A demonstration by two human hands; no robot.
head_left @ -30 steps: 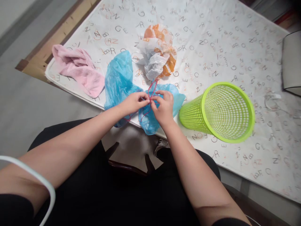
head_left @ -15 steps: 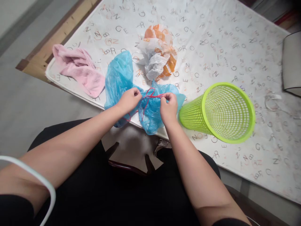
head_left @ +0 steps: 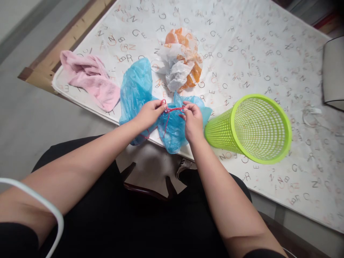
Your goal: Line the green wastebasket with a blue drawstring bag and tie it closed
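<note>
Two crumpled blue plastic bags lie at the table's near edge. Red drawstring [head_left: 174, 109] is stretched between my hands above the right blue bag [head_left: 172, 132], with a loose end hanging down over it. My left hand [head_left: 151, 113] pinches the string at its left side, a small red loop showing above the fingertips. My right hand [head_left: 192, 120] grips the string's other side between thumb and fingers. The left blue bag [head_left: 137, 80] sits behind and left of my left hand, and more red string shows below that wrist.
A green mesh basket [head_left: 220, 134] lies tipped close to my right hand. Crumpled orange-and-white plastic bags [head_left: 185, 61] lie farther back. A pink cloth [head_left: 91, 79] is at the left edge of the letter-printed table [head_left: 255, 46]. A white object [head_left: 334, 71] stands far right.
My left hand has shifted slightly right along the red string, and the larger loop has shrunk to a small one at its fingertips. My right hand's fingers have spread a little.
</note>
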